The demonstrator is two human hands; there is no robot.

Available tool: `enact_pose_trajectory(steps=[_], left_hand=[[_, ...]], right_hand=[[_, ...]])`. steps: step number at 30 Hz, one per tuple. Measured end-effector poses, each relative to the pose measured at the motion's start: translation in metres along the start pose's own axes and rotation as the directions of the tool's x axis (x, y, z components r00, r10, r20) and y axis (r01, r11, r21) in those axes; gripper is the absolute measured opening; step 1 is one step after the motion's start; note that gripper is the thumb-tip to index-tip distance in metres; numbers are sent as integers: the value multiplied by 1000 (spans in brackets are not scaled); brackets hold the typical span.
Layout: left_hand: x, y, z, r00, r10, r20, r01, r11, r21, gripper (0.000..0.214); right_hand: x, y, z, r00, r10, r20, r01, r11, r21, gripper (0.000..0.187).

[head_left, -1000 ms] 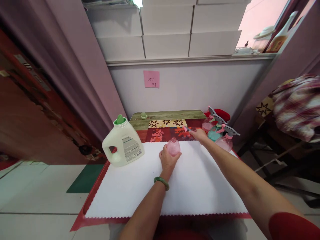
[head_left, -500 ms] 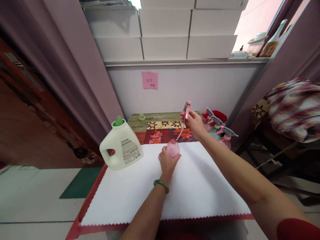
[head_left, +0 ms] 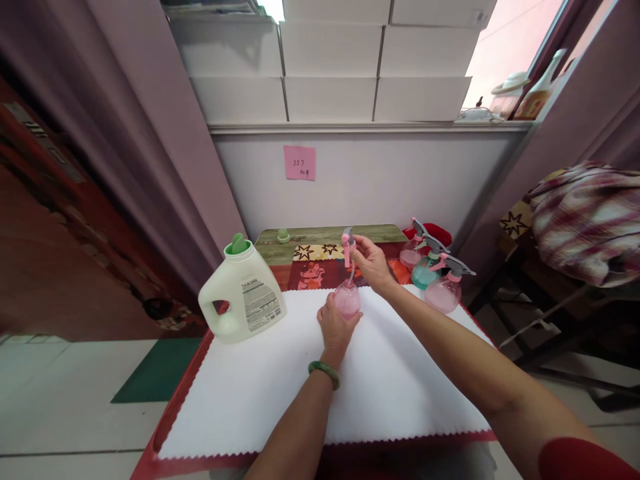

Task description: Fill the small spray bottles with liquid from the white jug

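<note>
My left hand (head_left: 338,325) is wrapped round a small round pink spray bottle (head_left: 347,300) that stands upright on the white cloth (head_left: 280,400). Just above it, my right hand (head_left: 371,264) grips a pink and grey trigger spray head (head_left: 349,247). The thin dip tube under the head reaches down into the neck of the bottle, while the head itself is still apart from the neck. Part of the bottle's near side is covered by my left fingers.
At the left stands a large cream detergent jug (head_left: 245,293) with its green cap off and a green spout showing. Several filled spray bottles (head_left: 443,293) stand at the right back. A small green cap (head_left: 283,235) lies on the rear of the table.
My right hand has moved left and down with the spray head, and the tube end has gone from above the bottle into its neck. My left hand has stayed in place.
</note>
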State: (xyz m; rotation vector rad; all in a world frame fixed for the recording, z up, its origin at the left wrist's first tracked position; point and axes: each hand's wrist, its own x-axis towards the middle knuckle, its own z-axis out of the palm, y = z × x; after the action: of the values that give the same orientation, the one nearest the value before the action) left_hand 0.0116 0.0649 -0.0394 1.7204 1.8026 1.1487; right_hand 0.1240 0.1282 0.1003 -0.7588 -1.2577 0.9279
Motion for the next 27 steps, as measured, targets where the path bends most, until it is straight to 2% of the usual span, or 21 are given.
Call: enact_pose_trajectory(steps=[4, 8, 13, 17, 21, 23, 27], left_hand=[[1, -1, 1, 1000, -20, -21, 19, 997, -72, 81], [2, -4, 1, 998, -55, -38, 46, 976, -212, 80], [1, -1, -8, 994, -109, -8, 91, 868, -488, 80], [-6, 4, -19, 992, -75, 104, 127, 670, -732, 75], [-20, 8, -28, 963, -53, 263, 260, 432, -863, 68], [-25, 8, -30, 930, -54, 364, 363, 298, -883, 62], [-26, 2, -35, 816, -70, 573, 576, 20, -817, 60]], right_hand=[[-18, 16, -3, 992, 123, -6, -122, 992, 37, 48], [-37, 31, -12, 967, 250, -48, -245, 965, 88, 47], [-52, 35, -22, 939, 333, -83, -320, 938, 132, 42], [-55, 26, -27, 927, 363, -94, -341, 921, 190, 40], [-59, 18, -29, 905, 422, -54, -402, 891, 210, 38], [-63, 18, -28, 892, 449, -51, -427, 875, 227, 40], [-69, 19, -27, 881, 470, -53, -444, 861, 247, 44]])
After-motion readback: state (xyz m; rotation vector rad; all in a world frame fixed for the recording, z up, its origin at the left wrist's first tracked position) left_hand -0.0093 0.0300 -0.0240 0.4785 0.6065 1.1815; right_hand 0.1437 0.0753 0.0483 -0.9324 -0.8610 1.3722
